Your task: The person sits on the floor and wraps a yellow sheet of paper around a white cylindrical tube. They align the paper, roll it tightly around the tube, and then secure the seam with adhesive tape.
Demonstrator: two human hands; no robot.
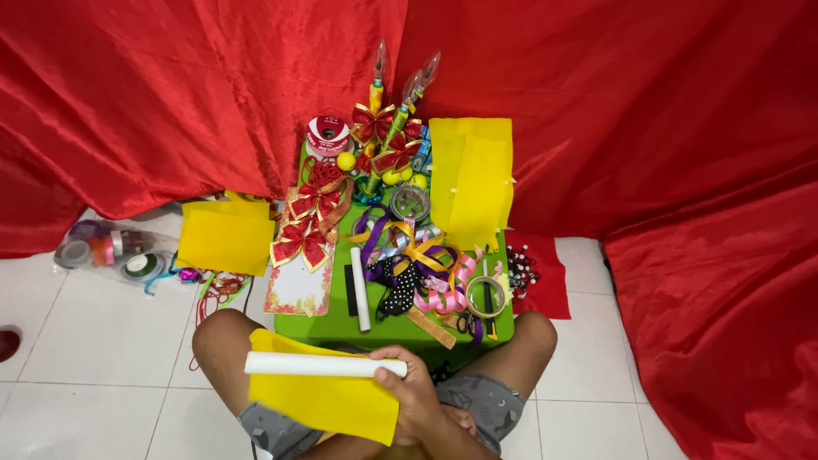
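My right hand point(413, 393) is closed around the right end of a white rolled tube point(315, 365), held level over my lap. A yellow paper sheet point(328, 400) hangs under the tube and is gripped together with it. My left hand is not visible. Just beyond stands a small green table point(319, 326) between my knees. It is covered with curled ribbons point(417, 273), a second white roll point(360, 298), a clear tape ring point(486, 296) and scissors point(467, 324).
Red-and-gold bows point(300, 243), a red ribbon spool point(328, 136), a folded yellow sheet point(473, 183) and tall decorated stems point(377, 94) fill the table's far end. Another yellow sheet point(226, 238) and a bag of tape rolls point(106, 249) lie on the white tiles at left. Red cloth point(682, 128) hangs behind.
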